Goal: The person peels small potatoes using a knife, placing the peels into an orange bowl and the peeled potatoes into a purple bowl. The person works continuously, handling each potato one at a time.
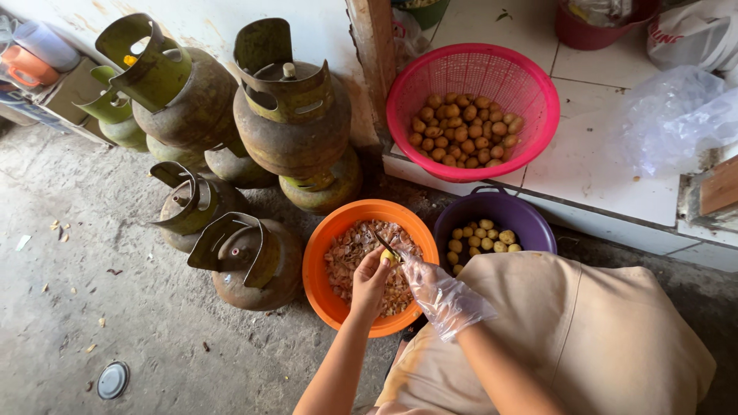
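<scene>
A small round yellow tuber (390, 256), smooth and partly hidden by the fingers, sits over the orange bowl (323, 253) at centre frame. The bare left hand (370, 280) has its fingers pinched around the tuber. The right hand (440, 294), in a thin crinkled clear plastic glove, closes its fingers on a slim knife (380, 240) whose handle is concealed; the dark blade angles toward 11 o'clock. The orange plastic bowl holds flaky pinkish-tan peelings (350, 257). At 2 o'clock, just beside it, a purple tub (530, 223) contains peeled yellow tubers, its lower half covered by a beige cloth over the person's knee (600, 330). At 1 o'clock a pink mesh basket (538, 115) of similar tubers rests on the white tiled surface (600, 169). At 10 o'clock stand rusted green gas cylinders (292, 123) on the rough concrete floor (115, 307).
</scene>
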